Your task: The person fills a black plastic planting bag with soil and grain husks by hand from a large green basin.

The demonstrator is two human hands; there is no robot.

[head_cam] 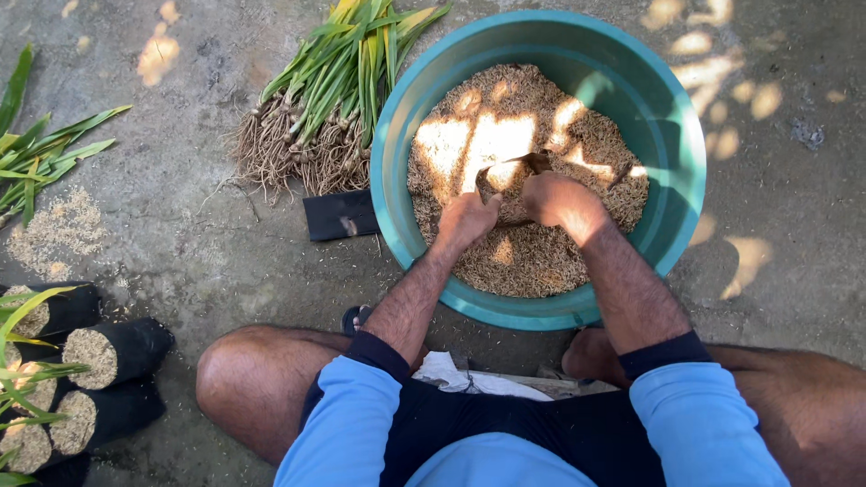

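Both hands in a teal tub (678, 135) of rice husk (532, 257)

Left hand (465, 219) and right hand (557, 198) closed on a dark bag (505, 176) at tub centre, mouth pulled open over the husk. Bundle of rooted green seedlings (329, 99) at ten o'clock; flat black bag (341, 215) just beside the tub; filled black bags (99, 388) at eight o'clock

Both hands, the left hand (466, 219) and right hand (561, 199), hold a dark bag (510, 176) over husks in a teal tub (686, 135) at upper centre; rooted seedlings (316, 108) lie left of it.
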